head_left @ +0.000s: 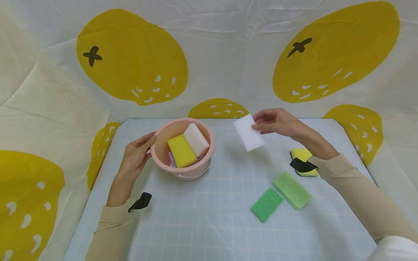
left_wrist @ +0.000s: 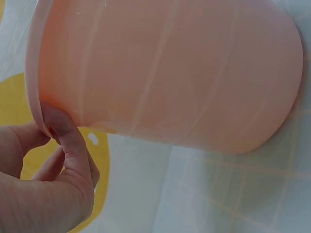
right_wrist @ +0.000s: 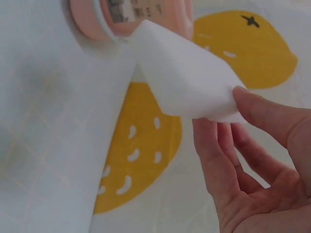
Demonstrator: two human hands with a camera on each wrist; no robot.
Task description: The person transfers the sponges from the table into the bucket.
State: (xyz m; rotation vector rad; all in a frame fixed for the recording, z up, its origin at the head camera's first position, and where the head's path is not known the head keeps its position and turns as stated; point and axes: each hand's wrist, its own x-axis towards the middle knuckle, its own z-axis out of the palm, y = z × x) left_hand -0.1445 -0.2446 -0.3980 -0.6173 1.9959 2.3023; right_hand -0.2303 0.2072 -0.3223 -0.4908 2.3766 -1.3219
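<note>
A pink bucket [head_left: 192,173] stands on the table at left of centre, its white handle hanging down in front. Inside lie a yellow sponge [head_left: 182,151], a white sponge [head_left: 197,140] and something purple [head_left: 171,159], mostly covered. My left hand [head_left: 135,154] pinches the bucket's rim between thumb and fingers, as the left wrist view [left_wrist: 58,165] also shows. Right of the bucket, my right hand [head_left: 277,122] holds a white sponge block [head_left: 249,132] by one edge, raised above the table. The right wrist view has this white block [right_wrist: 184,73] between thumb and fingertips.
On the table's right side lie a light green sponge [head_left: 292,190], a darker green sponge [head_left: 266,204] and a yellow pad with a dark edge [head_left: 302,155], partly behind the right wrist's black strap. A lemon-print cloth [head_left: 222,65] hangs behind the table [head_left: 196,224].
</note>
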